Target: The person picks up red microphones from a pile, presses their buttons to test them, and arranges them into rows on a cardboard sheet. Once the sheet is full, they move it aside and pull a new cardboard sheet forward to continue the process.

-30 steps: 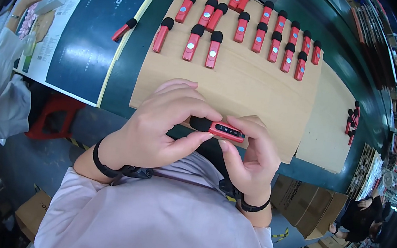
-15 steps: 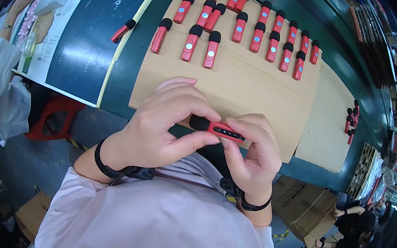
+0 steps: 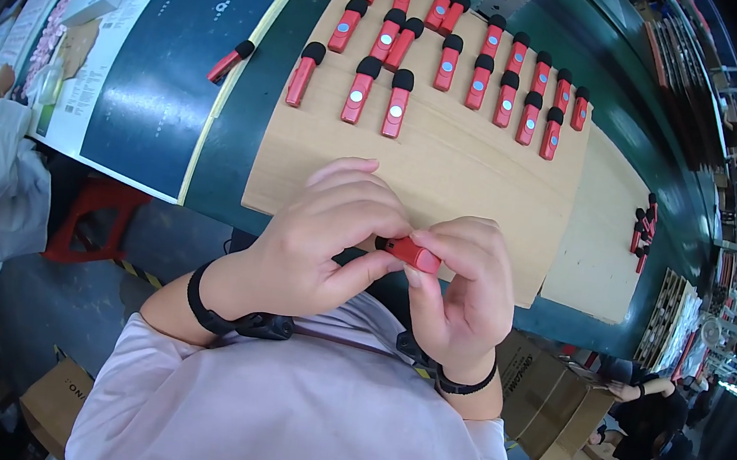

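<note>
- Step in hand, by my judgement: both hands worked on one small red device (image 3: pixel 413 255) (a short red body w/ a black end, same kind as those on the board); it looked like a fitting or checking step on that piece.
- Left hand (image 3: pixel 321 238) was curled closed around the black end of the device; the fingers covered most of it, so how the end sat was not visible.
- Right hand (image 3: pixel 463 283) pinched the red body betw. thumb and fingers, grip closed on it.
- The device was held in the air, near the person's chest, just above the near edge of the cardboard sheet (image 3: pixel 449 175) on the desk (image 3: pixel 244 123).
- Next move, as I judge it, needed a firm hold from both sides w/o twisting the piece.
- On the sheet lay rows of the same red devices (image 3: pixel 448 65), approx. side by side, black ends pointing away.
- One more red device (image 3: pixel 230 61) lay apart on the dark mat (image 3: pixel 156 84).
- Containers: brown cardboard boxes (image 3: pixel 545 403) stood on the floor at right; contents not visible.
</note>
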Available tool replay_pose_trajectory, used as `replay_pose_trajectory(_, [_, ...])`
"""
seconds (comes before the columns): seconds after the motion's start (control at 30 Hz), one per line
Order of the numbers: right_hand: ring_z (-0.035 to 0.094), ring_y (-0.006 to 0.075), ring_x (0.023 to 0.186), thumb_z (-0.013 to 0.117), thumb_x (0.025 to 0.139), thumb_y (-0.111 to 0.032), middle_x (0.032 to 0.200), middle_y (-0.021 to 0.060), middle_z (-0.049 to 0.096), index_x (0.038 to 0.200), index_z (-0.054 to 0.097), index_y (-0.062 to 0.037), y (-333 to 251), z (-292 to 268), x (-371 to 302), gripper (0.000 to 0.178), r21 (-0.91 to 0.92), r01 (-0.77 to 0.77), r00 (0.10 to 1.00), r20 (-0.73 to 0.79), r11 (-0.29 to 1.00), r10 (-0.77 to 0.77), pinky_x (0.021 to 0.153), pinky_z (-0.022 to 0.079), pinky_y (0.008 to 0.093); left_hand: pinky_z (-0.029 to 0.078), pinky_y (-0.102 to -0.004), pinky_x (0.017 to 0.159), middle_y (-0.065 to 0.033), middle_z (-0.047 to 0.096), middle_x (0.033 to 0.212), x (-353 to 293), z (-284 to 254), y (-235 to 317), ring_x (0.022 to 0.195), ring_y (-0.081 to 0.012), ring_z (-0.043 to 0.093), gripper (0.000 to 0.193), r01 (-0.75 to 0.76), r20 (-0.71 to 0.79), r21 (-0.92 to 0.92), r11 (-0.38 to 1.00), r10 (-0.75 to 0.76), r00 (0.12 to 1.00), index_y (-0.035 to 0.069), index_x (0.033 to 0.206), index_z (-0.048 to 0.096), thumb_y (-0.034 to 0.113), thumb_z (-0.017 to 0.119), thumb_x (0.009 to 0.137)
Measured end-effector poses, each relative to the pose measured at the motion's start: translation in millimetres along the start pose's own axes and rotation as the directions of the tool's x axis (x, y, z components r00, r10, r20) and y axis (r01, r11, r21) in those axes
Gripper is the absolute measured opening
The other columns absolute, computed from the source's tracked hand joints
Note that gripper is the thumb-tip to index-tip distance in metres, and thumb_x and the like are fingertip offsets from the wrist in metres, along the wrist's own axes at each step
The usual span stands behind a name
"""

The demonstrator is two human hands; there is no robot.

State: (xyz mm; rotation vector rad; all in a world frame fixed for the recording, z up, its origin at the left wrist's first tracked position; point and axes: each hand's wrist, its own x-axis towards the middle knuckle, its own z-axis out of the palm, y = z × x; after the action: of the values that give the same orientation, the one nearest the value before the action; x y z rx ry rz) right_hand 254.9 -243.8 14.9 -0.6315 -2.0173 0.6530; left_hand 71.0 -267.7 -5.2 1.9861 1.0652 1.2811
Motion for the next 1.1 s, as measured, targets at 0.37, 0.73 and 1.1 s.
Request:
replay_pose_trajectory(0.37, [0.062, 0.0231, 0.088, 0.068, 0.077, 0.004, 0.097, 0.0128, 0.064, 0.1, 0.062, 0.0015, 18, -14, 43, 0.024, -0.157, -0.214, 0.967, 0.106, 0.964, 0.232, 0.077, 0.049, 0.0327, 0.045, -0.0395, 0.083, -0.0134, 0.064, 0.097, -11, -48, -11, 0.091, -0.0313, 0.061, 0.029, 0.083, -0.112, 0.207, 0.975, -0.06, 0.992, 0.002, 0.098, 0.064, 0.009, 0.075, 0.072])
replay_pose_trajectory(0.73, [0.061, 0.0274, 0.088, 0.07, 0.074, -0.003, 0.104, 0.0111, 0.059, 0.099, 0.064, -0.0052, 31, -2, 52, 0.026, -0.607, 0.039, 0.89, 0.382, 0.793, 0.248, 0.074, 0.051, 0.0364, 0.047, -0.0356, 0.08, -0.0149, 0.064, 0.098, -37, -80, -46, 0.088, -0.0298, 0.061, 0.024, 0.202, -0.317, 0.29, 0.936, -0.106, 0.943, -0.001, 0.096, 0.064, 0.005, 0.073, 0.075])
replay_pose_trajectory(1.1, [0.06, 0.0279, 0.093, 0.072, 0.073, -0.006, 0.11, 0.0114, 0.058, 0.106, 0.062, -0.006, 24, -15, 61, 0.034, -0.652, 0.015, 0.894, 0.349, 0.758, 0.282, 0.078, 0.05, 0.0386, 0.047, -0.0359, 0.082, -0.0156, 0.064, 0.098, -36, -81, -50, 0.089, -0.0304, 0.06, 0.02, 0.247, -0.311, 0.235, 0.94, -0.168, 0.935, -0.002, 0.095, 0.063, 0.001, 0.07, 0.076])
